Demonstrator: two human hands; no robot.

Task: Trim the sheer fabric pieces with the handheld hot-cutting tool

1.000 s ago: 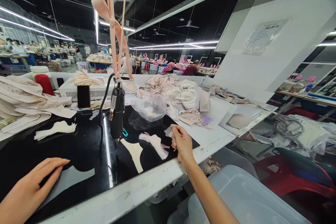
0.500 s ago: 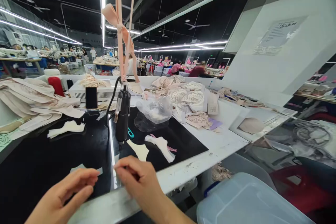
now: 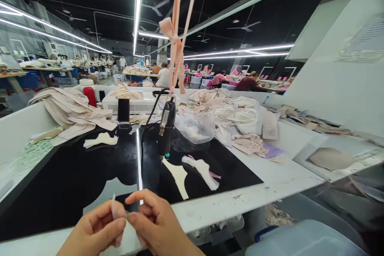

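My left hand point(image 3: 100, 224) pinches a small, thin whitish piece point(image 3: 114, 208) between thumb and fingers. Close beside it, my right hand point(image 3: 157, 220) has its thumb and curled fingers near the edge of that piece; whatever is at its fingertips is too small to make out. Both hands are over the front edge of a glossy black work surface point(image 3: 75, 180). Beyond them hangs a black corded hand tool point(image 3: 167, 128), tip down, on a peach fabric strip point(image 3: 176, 56). Below its tip lies a cream curved cutout point(image 3: 177, 176), with a white cutout piece point(image 3: 204, 171) to the right.
Another white cutout point(image 3: 101, 140) lies at the left. A clear plastic bag point(image 3: 195, 126) and a pile of beige fabric pieces point(image 3: 240, 114) are at the back right. A phone point(image 3: 123, 110) stands at the back. A translucent bin point(image 3: 303, 240) is at lower right.
My hands have come together, and a whitish piece now shows in my left fingers. The view has swung left, so the table things appear further right.
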